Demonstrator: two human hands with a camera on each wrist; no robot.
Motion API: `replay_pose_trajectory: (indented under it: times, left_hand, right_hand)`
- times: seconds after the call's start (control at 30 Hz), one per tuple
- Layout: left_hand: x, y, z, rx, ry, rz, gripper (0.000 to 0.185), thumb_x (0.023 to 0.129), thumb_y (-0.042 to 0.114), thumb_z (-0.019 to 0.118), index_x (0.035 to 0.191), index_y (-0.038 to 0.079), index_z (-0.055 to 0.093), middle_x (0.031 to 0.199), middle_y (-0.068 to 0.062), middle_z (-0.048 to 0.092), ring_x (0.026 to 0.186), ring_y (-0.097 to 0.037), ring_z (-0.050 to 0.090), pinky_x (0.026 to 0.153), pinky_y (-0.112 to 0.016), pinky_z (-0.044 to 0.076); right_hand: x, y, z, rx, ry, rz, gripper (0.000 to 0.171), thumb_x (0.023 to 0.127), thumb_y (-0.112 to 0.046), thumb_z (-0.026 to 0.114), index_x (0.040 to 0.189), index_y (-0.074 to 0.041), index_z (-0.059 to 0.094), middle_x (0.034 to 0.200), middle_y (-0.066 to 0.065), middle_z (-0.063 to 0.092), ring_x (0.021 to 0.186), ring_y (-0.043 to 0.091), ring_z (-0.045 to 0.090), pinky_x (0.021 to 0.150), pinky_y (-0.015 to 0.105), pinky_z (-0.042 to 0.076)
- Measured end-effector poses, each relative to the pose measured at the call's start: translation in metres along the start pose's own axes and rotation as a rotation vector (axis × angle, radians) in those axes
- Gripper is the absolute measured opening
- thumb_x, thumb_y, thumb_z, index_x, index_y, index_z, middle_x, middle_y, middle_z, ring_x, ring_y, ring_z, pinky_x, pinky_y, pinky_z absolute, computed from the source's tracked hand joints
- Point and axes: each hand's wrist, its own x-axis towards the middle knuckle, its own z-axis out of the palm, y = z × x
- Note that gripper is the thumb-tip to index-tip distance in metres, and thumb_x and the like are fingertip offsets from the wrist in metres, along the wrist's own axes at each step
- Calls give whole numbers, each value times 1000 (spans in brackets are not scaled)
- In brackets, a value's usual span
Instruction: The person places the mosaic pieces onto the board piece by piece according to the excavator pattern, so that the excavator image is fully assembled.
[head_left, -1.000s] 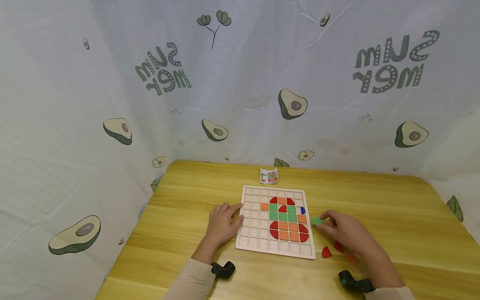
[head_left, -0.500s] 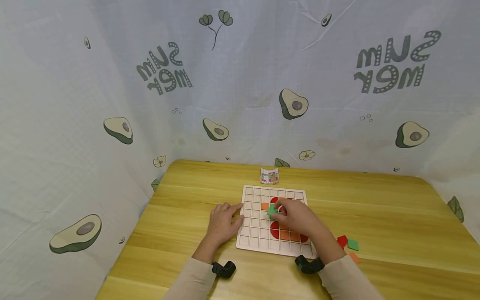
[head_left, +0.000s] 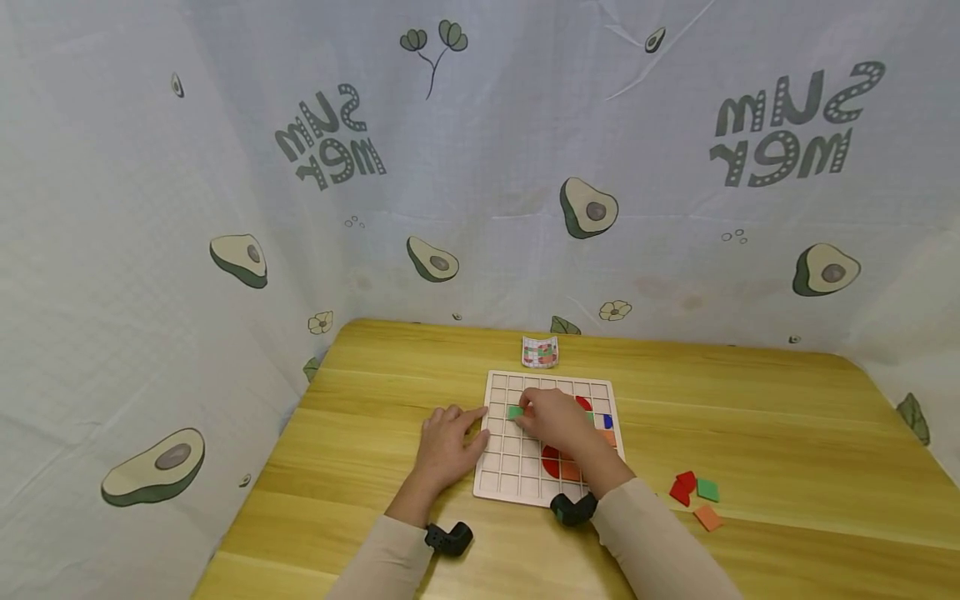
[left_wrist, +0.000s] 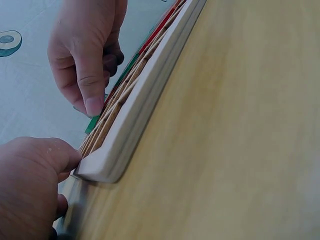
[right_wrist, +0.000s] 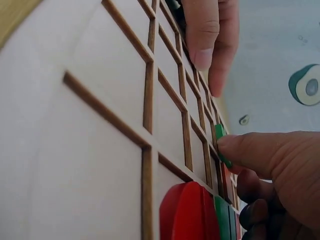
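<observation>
My right hand (head_left: 557,418) pinches a green square tile (head_left: 513,412) between thumb and finger, over the left part of a pale wooden grid board (head_left: 510,482). In the right wrist view that green tile (right_wrist: 220,134) stands tilted against the grid. Red, orange and green tiles fill cells further right, partly hidden by my right hand; a blue piece (head_left: 607,422) sits near the right edge. My left hand (head_left: 444,447) rests at the board's left edge, thumb and index finger stretched out and touching it. In the left wrist view the left hand (left_wrist: 35,182) is at the board's corner.
To the board's right lie two loose red pieces (head_left: 682,488), a green square tile (head_left: 708,490) and an orange square tile (head_left: 708,517). A small curled pattern card (head_left: 540,352) stands behind the board. A printed cloth (head_left: 480,167) hangs past the table's far edge.
My right hand has carried the green tile from beside the board's right edge leftward across the grid to its left part. My left hand stays at the left edge.
</observation>
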Motion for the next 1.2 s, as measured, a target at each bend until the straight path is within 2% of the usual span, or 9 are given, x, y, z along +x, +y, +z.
replay_pose_trajectory:
  times: [0.37,0.63,0.87,1.2]
  left_hand:
    - [0,1,-2,-2,-2,-4,40,96,37,64,134,22,70,91,2,61,82,-14,43,75,-30,31]
    - [0,0,1,5,-12,-18,41,97,41,63,134,25,69,94,3,62,85,-14,44,77,-30,31]
    - [0,0,1,0,-8,-19,41,96,40,63,134,25,69,88,5,58,82,-13,41,75,-29,29]
    - [-1,2,-1,0,-1,-8,40,97,38,63,134,24,69,86,6,56,80,-12,39,74,-29,28]
  right_hand:
    - [2,-3,6,-20,35,16,27,92,-30,76,113,-14,71,70,-5,62,62,15,52,61,31,44]
    - [-4,-4,0,-5,37,14,29,93,-29,75,117,-15,71,78,-3,66,68,16,53,65,32,46]
    - [-24,6,-20,63,46,-2,31,96,-28,72,122,-12,69,71,-2,59,62,14,51,58,31,42]
    - [-64,43,-47,94,49,28,31,95,-25,72,122,-9,68,72,1,53,62,16,46,55,30,38]
